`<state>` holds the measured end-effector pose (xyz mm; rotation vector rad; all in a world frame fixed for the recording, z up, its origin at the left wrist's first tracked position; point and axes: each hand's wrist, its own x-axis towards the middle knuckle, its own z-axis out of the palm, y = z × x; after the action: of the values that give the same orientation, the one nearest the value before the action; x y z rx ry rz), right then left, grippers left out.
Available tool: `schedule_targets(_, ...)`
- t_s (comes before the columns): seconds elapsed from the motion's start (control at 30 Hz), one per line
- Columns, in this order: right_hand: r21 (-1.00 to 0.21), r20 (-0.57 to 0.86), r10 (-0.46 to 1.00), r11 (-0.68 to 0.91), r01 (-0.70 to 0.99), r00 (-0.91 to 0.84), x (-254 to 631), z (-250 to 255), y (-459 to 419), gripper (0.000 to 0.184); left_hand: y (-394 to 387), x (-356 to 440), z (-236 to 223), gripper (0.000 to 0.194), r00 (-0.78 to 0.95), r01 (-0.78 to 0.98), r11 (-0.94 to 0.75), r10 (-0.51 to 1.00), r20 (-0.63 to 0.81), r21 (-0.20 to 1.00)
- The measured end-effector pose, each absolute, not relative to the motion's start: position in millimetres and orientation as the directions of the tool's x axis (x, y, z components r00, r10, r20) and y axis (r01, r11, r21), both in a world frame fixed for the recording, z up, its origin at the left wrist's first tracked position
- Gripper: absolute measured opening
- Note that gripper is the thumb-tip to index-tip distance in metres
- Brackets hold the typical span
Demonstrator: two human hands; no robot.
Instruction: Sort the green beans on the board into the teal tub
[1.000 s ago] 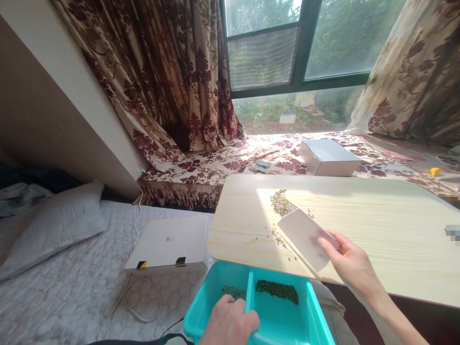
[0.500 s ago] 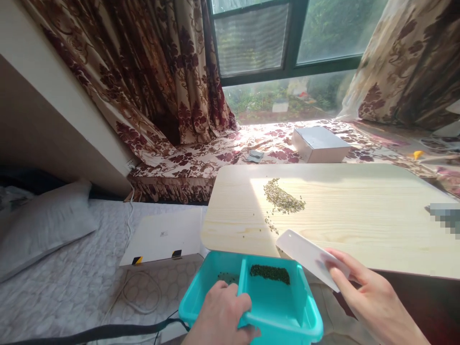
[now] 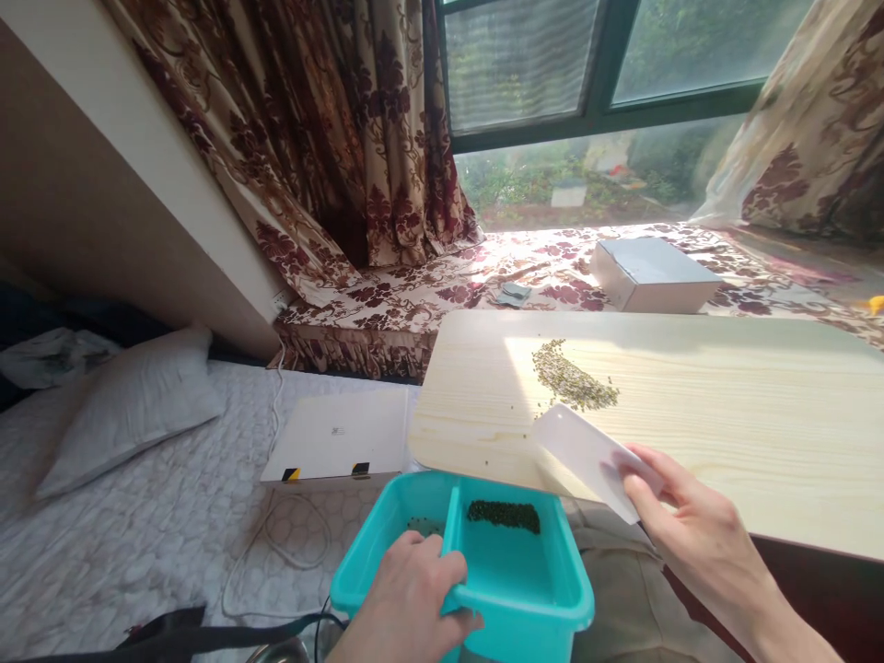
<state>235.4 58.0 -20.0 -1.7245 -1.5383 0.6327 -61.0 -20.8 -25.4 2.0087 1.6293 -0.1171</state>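
My left hand point(image 3: 418, 589) is closed round the near wall of a turquoise two-compartment bin point(image 3: 580, 589), by its divider. Dark green small beans or seeds point(image 3: 503, 515) lie along the far side of the bin's right compartment, and a few small grains point(image 3: 424, 526) show in the left one, partly behind my fingers. In my right hand point(image 3: 697, 516) is a flat white plastic scraper point(image 3: 580, 447), pinched between thumb and fingers. It slants over the table's near edge, its far end at the near side of a curved heap of greenish-brown beans or seeds point(image 3: 572, 378).
The pale wooden table point(image 3: 746, 414) adjoins the bin's far side. A white flat box point(image 3: 345, 433) and a cable point(image 3: 296, 562) lie on the quilted bed point(image 3: 138, 516), left of the bin. A grey-white box point(image 3: 656, 272) and a folded cloth point(image 3: 515, 294) sit on the window ledge.
My right hand has moved the scraper farther over the table, up to the near stray beans by the heap. My left hand keeps its grip on the bin. The view has turned left.
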Motion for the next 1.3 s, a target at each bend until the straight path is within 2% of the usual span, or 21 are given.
schedule_targets(0.43,-0.704,0.231,0.966,0.086,0.705,0.113,225.6,-18.2,76.2,0.037,-15.0,-65.7,-17.0,0.026,0.253,0.924,-0.089,0.871,-0.420,0.372)
schedule_targets(0.67,-0.718,0.245,0.966,0.239,0.654,-0.084,203.8,-21.9,80.5,0.033,-15.2,-66.3,-10.8,0.026,0.243,0.932,-0.080,0.861,-0.446,0.354)
schedule_targets(0.77,-0.747,0.157,0.952,0.288,0.599,-0.262,196.6,-13.4,72.9,0.031,-16.6,-68.2,-8.1,0.024,0.205,0.947,-0.050,0.856,-0.475,0.318)
schedule_targets(0.83,-0.762,0.117,0.942,0.288,0.580,-0.314,197.4,-8.5,69.5,0.029,-16.9,-69.2,-7.1,0.023,0.197,0.950,-0.046,0.855,-0.480,0.308)
schedule_targets(0.93,-0.744,0.207,0.962,0.272,0.610,-0.177,204.1,-7.1,75.1,0.031,-16.3,-69.3,-7.1,0.024,0.206,0.949,-0.057,0.858,-0.471,0.311)
schedule_targets(1.03,-0.657,0.315,0.949,0.231,0.717,-0.017,208.7,-8.9,91.8,0.033,-15.0,-67.0,-8.0,0.025,0.220,0.945,-0.070,0.860,-0.461,0.320)
schedule_targets(1.13,-0.569,0.337,0.941,0.210,0.795,-0.007,205.5,-8.5,108.0,0.034,-14.1,-63.8,-8.1,0.025,0.222,0.944,-0.070,0.857,-0.465,0.322)
schedule_targets(1.3,-0.552,0.321,0.946,0.222,0.804,-0.041,195.4,-7.9,116.4,0.034,-13.9,-62.1,-6.8,0.026,0.208,0.947,-0.054,0.855,-0.476,0.316)
